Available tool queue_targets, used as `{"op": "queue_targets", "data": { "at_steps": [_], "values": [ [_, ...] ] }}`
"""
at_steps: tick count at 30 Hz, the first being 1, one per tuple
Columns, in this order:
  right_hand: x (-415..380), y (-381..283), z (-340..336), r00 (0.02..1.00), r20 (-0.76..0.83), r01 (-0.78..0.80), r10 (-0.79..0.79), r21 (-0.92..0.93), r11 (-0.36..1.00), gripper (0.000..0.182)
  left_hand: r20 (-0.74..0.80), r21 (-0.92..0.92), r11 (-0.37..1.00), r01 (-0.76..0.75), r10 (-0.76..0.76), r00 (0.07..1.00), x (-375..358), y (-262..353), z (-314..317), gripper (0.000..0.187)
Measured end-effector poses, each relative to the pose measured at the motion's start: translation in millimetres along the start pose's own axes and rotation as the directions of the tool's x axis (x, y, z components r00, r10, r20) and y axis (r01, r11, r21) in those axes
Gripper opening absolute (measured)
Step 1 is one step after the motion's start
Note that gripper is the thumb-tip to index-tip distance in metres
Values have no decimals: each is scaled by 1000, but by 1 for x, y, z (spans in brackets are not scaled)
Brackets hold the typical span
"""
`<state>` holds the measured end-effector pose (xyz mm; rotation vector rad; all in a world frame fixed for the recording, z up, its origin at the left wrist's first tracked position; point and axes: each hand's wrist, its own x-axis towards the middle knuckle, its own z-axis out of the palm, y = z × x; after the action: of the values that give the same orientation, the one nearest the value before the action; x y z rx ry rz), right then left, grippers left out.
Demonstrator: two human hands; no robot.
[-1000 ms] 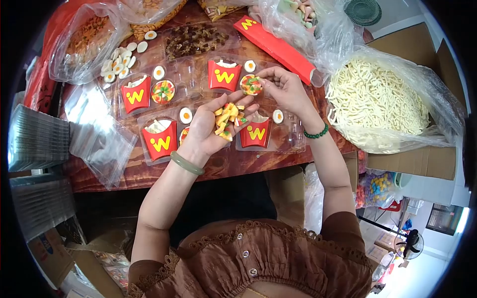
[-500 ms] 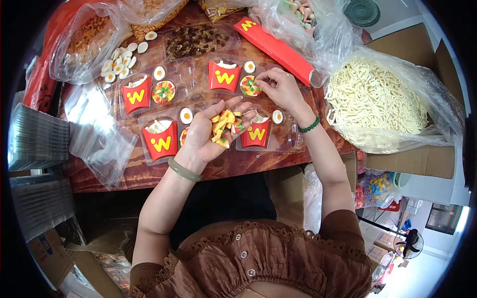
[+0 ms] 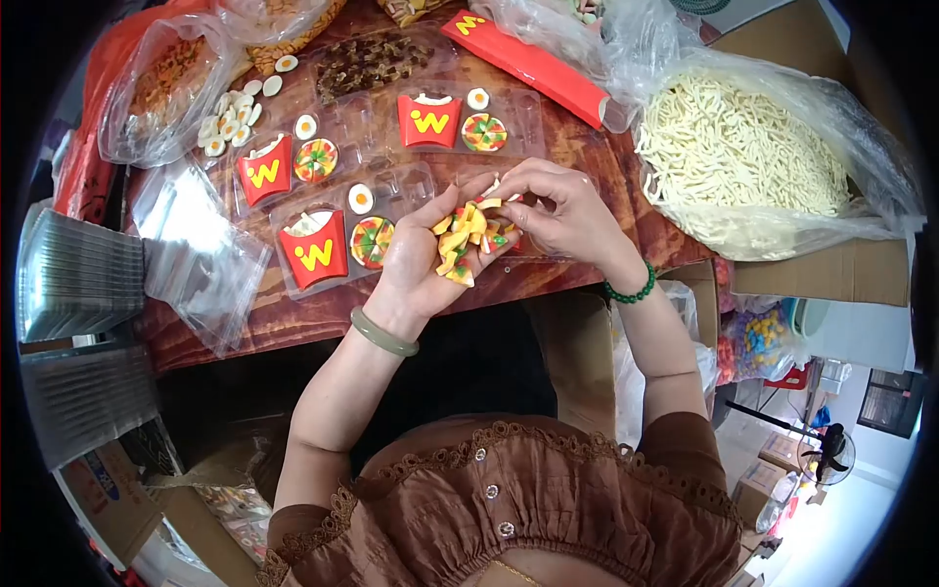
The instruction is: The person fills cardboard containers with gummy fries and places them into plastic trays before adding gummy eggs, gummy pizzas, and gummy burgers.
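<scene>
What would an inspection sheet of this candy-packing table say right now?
Surface: brown wooden table, crowded.
Job's things: pile of pizza-slice gummies in the left palm; clear trays holding red fry boxes, round pizza gummies and egg gummies.
Clutter: bag of pale candy sticks, loose egg gummies, flat red cartons, empty plastic bags.
Hands: left hand cupped under the gummies; right hand pinching at the pile.
Cables: nothing seen.
Surroundings: stacked clear trays and cardboard boxes.

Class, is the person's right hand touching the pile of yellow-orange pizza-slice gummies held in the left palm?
Touching. The head view shows the right hand fingertips pinching into the pile of yellow-orange pizza-slice gummies resting on the left hand.
</scene>
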<state>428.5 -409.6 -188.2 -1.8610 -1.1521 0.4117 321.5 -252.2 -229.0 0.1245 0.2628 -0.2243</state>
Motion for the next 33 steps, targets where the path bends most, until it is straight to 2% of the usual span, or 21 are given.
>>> {"op": "queue_targets", "data": {
  "at_steps": [1,2,3,5,7,8,12,14,15,17,18,20,21,23,24,26,30,32,33],
  "values": [
    [-7,-1,0,1000,-10,-5,5,-1,1000,16,31,-10,999,30,-30,999,-2,-4,0,41],
    [-16,-3,0,983,-29,-163,179,285,945,17,63,-19,998,61,-60,996,-3,-8,-1,41],
    [-24,-3,-2,939,0,-287,343,546,787,18,52,-19,996,84,-83,995,-3,-13,-1,41],
    [-40,17,-4,926,-39,-309,376,495,812,20,36,-27,993,119,-118,992,-7,-23,-3,41],
    [-48,23,-4,921,-216,-169,323,525,834,20,5,-50,986,157,-157,988,-11,-35,-5,43],
    [-57,22,-10,900,-187,-265,393,479,837,19,7,-47,985,167,-167,986,-13,-39,-7,43],
    [-71,52,-8,897,-220,-290,383,362,886,18,-1,-23,982,187,-187,982,-13,-51,-19,43],
    [-70,66,-3,908,-281,-285,311,132,949,16,-40,-50,985,165,-167,985,-13,-53,-21,42],
    [-67,61,-3,909,-280,-281,309,135,950,16,-43,-48,986,162,-164,986,-12,-54,-22,42],
    [-62,50,-3,877,-216,-446,430,-32,894,15,-70,-55,988,141,-145,987,-11,-55,-24,41],
    [-61,51,-2,879,-213,-443,427,-29,896,15,-73,-53,989,137,-140,987,-11,-56,-25,41],
    [-60,55,0,911,-357,-310,207,-260,915,14,-94,-19,992,123,-125,988,-10,-56,-26,41],
    [-60,58,-1,912,-355,-308,206,-259,916,14,-95,-19,992,121,-122,988,-10,-56,-26,41],
    [-65,64,-1,931,-357,-212,73,-368,905,13,-102,-31,992,124,-126,987,-10,-56,-27,41],
    [-65,69,0,931,-357,-215,77,-366,905,13,-104,-32,991,126,-129,986,-10,-57,-28,41],
    [-65,77,3,924,-376,-124,-70,-467,876,14,-98,-38,992,121,-125,987,-9,-57,-28,41],
    [-61,52,2,922,-387,-188,30,-379,906,13,-86,-49,992,118,-122,989,-12,-56,-23,43],
    [-64,30,5,962,-264,-87,67,-62,994,14,-7,-54,992,118,-119,993,-15,-55,-21,44],
    [-66,24,5,986,-164,-39,29,-59,998,17,-13,-55,992,116,-116,993,-15,-55,-20,44]
  ]
}}
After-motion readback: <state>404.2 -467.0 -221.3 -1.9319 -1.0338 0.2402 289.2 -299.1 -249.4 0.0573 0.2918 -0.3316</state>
